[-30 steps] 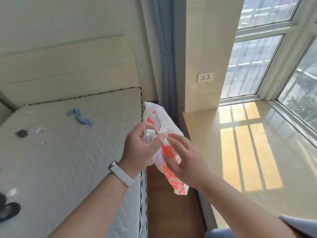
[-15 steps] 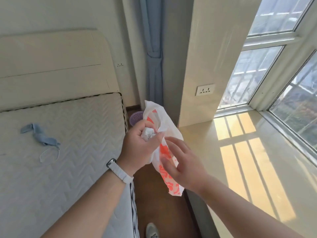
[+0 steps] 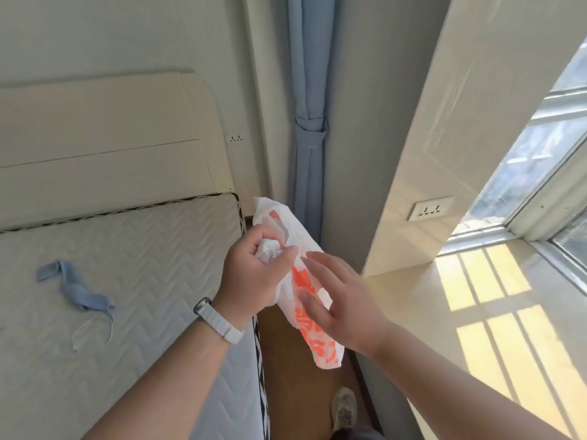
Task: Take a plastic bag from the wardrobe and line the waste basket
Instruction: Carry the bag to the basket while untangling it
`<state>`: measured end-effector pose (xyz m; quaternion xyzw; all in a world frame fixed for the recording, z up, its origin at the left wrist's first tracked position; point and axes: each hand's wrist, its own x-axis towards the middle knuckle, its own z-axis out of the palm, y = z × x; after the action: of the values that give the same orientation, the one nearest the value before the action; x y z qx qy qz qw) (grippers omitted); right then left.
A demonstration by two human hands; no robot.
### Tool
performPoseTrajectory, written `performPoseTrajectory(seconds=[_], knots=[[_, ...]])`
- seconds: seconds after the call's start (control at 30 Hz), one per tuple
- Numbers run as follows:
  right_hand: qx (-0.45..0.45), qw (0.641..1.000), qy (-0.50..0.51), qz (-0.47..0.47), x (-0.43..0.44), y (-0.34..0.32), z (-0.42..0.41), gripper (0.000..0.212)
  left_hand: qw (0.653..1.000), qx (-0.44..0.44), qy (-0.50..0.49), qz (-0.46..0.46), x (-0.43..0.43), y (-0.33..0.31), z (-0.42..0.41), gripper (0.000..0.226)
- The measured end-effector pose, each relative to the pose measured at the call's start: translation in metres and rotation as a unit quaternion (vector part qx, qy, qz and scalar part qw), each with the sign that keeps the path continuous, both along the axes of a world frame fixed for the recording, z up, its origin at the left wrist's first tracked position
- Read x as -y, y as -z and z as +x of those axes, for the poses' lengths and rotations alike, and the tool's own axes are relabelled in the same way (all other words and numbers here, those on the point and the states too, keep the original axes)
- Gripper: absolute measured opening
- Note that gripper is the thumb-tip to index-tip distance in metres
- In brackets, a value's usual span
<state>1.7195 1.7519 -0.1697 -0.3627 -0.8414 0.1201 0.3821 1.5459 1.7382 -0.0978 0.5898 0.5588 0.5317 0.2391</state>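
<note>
Moving forward along the mattress (image 3: 127, 249), the person had kept the same hold: the left hand (image 3: 254, 274) clenched the crumpled top of the plastic bag (image 3: 320, 341), the right hand (image 3: 346, 300) lay on it with spread fingers. The purple waste basket, visible a moment earlier, was now hidden — lining it probably came next. The bag was thin and wrinkled, white with orange print, hanging just off the mattress's right edge.
</note>
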Motion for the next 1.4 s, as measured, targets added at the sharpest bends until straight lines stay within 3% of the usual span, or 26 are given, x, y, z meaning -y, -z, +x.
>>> performPoseTrajectory(seconds=[0.47,0.7,0.9,1.23,1.4], knots=[[-0.034,0.992,-0.107,-0.06,-0.247,0.042,-0.067,0.043,0.989,-0.01,-0.127,-0.07,-0.215,0.009,-0.043,0.022],[-0.014,0.986,-0.12,-0.111,-0.328,0.05,-0.075,0.044,0.983,0.005,-0.156,-0.093,-0.294,0.015,-0.051,0.023],[-0.031,0.992,-0.086,-0.086,-0.375,0.056,-0.096,0.038,0.983,0.012,-0.152,-0.099,-0.344,0.028,-0.067,0.018],[0.019,0.986,-0.044,-0.158,-0.452,0.101,-0.136,0.04,0.983,0.009,-0.114,-0.144,-0.439,0.081,-0.122,0.026],[0.051,0.974,-0.028,-0.217,-0.497,0.122,-0.163,0.04,0.974,0.071,-0.108,-0.188,-0.497,0.117,-0.164,0.019]])
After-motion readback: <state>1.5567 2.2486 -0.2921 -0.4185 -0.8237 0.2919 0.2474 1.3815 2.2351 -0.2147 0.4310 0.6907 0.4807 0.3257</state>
